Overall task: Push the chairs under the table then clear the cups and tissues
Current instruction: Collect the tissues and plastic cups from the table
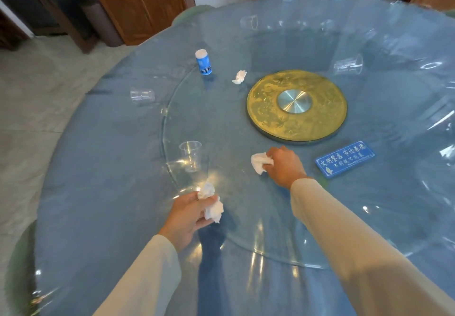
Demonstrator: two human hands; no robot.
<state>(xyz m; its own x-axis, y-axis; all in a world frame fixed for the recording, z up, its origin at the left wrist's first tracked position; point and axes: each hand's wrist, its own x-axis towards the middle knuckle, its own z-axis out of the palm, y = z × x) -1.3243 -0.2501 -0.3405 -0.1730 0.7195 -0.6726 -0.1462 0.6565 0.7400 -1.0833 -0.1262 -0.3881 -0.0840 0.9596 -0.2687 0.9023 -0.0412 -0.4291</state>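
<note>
The right hand (283,165) is pinching a crumpled white tissue (259,163) against the glass turntable (221,123). The left hand (189,214) is gripping a second tissue wad (213,207) just above the near rim. Clearing appears to be under way. The next move is calling for a lift, then a reach to the third tissue (239,77) near the gold hub (270,118). On the blue, film-covered table (98,192), thin clear plastic cups are waiting: an upright cup (190,154) and a tipped cup (142,96).

I log left grip (189,214) clenched round near tissue (213,209); right grip (283,165), at its 2 o'clock, pinches far tissue (259,163).
</note>
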